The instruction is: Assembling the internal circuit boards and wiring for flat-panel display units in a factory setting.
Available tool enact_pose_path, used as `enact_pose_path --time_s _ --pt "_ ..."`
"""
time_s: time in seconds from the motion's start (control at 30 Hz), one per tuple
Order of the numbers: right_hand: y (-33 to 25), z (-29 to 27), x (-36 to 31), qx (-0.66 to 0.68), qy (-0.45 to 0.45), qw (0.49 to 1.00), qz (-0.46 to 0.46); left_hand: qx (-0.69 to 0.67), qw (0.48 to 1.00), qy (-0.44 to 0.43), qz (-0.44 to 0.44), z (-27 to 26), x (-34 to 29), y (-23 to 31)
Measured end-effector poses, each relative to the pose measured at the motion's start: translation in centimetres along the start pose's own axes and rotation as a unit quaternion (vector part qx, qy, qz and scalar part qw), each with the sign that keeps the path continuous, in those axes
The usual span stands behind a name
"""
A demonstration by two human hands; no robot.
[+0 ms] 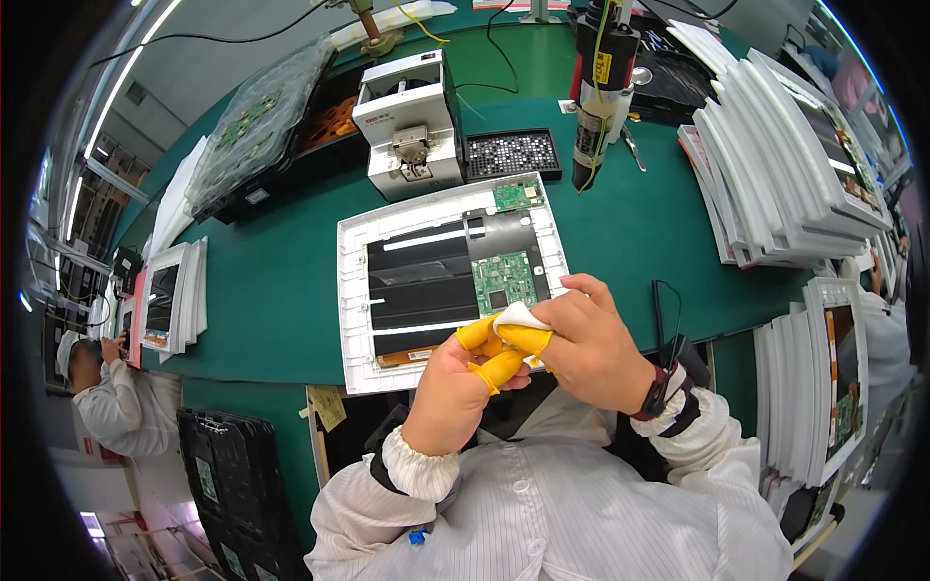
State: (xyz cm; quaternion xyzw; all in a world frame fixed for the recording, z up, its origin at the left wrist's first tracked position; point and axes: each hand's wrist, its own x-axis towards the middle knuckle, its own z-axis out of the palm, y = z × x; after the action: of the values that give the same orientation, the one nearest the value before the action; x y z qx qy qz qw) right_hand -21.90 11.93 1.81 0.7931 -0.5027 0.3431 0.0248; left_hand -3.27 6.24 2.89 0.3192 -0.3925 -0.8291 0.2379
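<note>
My left hand [449, 395] and my right hand [591, 341] meet above the near edge of a white display frame [353, 290]. Yellow finger cots cover several fingertips, mostly on the left hand. Between the pinched fingers is a small, soft white piece [521, 315]; its kind is not clear, and the fingers partly hide it. The frame lies open-side up, with a black panel [418, 269] inside. A green circuit board [504, 281] sits on it just beyond my fingers, and a smaller green board [517, 196] is at its far right corner.
Behind the frame stand a white dispenser machine [407, 121] and a black tray of small parts [511, 154]. An electric screwdriver [591, 136] hangs right of them. Tweezers [633, 148] lie nearby. Stacked white frames [775, 165] stand at right; a co-worker [116, 397] sits at far left.
</note>
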Motion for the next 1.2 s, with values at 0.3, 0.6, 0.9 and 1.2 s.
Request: enact_pose_path --time_s 0.3,0.6,0.9,1.2 --pt "0.4 -0.8 -0.2 0.016 0.033 0.999 0.024 -0.024 1.0 0.003 -0.011 -0.3 0.7 -0.4" --pt "0.9 -0.5 -0.4 -0.029 0.011 0.999 0.031 -0.033 0.999 0.003 -0.014 -0.3 0.8 -0.9" --pt "0.5 -0.2 -0.1 -0.001 0.01 1.0 0.02 -0.054 0.998 -0.016 -0.008 -0.2 0.6 -0.8" --pt "0.5 -0.3 -0.5 -0.013 0.024 1.0 0.007 -0.051 0.999 -0.001 -0.012 -0.1 0.2 -0.9"
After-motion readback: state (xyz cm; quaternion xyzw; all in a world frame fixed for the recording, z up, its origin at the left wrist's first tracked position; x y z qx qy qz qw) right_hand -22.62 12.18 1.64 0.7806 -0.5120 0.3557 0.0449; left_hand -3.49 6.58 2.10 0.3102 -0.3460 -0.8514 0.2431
